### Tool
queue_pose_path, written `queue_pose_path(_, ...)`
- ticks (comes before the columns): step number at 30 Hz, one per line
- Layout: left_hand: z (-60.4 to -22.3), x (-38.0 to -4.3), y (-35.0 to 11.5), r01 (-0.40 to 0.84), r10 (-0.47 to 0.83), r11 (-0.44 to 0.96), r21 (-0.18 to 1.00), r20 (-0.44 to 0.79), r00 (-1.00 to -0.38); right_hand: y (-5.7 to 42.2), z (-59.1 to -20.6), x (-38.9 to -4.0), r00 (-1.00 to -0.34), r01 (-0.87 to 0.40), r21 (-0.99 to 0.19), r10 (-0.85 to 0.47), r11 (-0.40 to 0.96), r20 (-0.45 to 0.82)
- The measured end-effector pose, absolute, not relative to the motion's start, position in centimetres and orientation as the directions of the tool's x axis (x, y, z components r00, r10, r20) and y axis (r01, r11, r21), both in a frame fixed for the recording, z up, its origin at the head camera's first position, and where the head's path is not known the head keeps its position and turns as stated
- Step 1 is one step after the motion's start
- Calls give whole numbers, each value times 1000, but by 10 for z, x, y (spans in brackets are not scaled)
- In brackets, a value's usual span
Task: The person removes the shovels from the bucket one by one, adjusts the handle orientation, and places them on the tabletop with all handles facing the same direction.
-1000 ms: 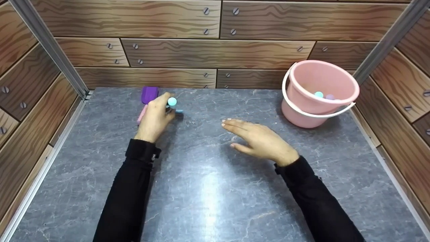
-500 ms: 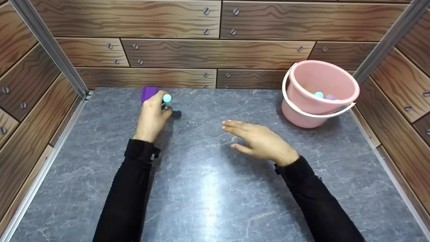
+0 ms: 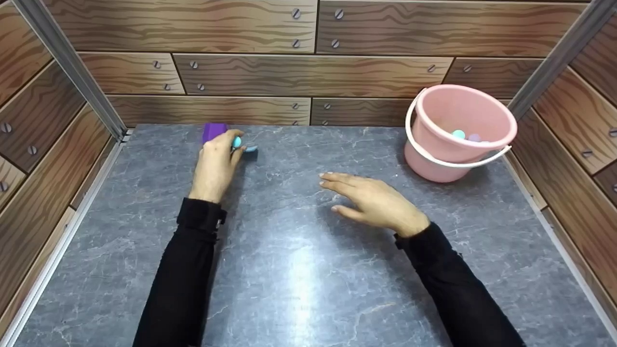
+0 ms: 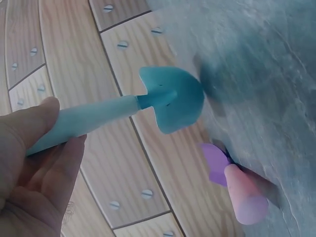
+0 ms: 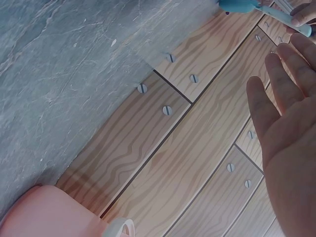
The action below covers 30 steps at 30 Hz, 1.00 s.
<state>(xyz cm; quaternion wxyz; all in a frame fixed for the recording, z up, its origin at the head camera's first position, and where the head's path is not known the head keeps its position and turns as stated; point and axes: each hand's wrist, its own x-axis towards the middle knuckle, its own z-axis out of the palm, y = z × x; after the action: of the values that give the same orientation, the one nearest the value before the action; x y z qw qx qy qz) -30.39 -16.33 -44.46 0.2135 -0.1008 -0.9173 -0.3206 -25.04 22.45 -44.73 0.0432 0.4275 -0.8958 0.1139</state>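
Head view, upper left: left hand covers the handle of the purple shovel and most of the teal trowel. Upper right: pink bucket hides the lower parts of a teal item and a lilac item; kinds unclear. Right wrist view: right hand cut off at right edge.

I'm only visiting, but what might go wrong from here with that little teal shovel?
The left hand pinches the teal shovel near the handle's end, with the blade sticking out, so it might swivel or slip.

The purple shovel with the pink handle lies close by, so a careless swing might knock it.

If the shovel is carried to the pink bucket, it might snag the white handle hanging across the front.
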Motion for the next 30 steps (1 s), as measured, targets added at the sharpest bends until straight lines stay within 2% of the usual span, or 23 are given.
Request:
queue_pose_path(11, -457, -307, -164, 283, 92, 866, 412, 426, -900, 224, -447, -251, -651, -757, -187, -746, 626, 139)
queue_pose_path(23, -473, -313, -163, 247, 152, 940, 234, 362, -920, 229, -445, -252, -647, -762, -183, -745, 622, 161)
queue_pose_path(30, -479, -315, -161, 211, 133, 953, 219, 325, -936, 229, -445, -252, -657, -753, -191, -739, 630, 152)
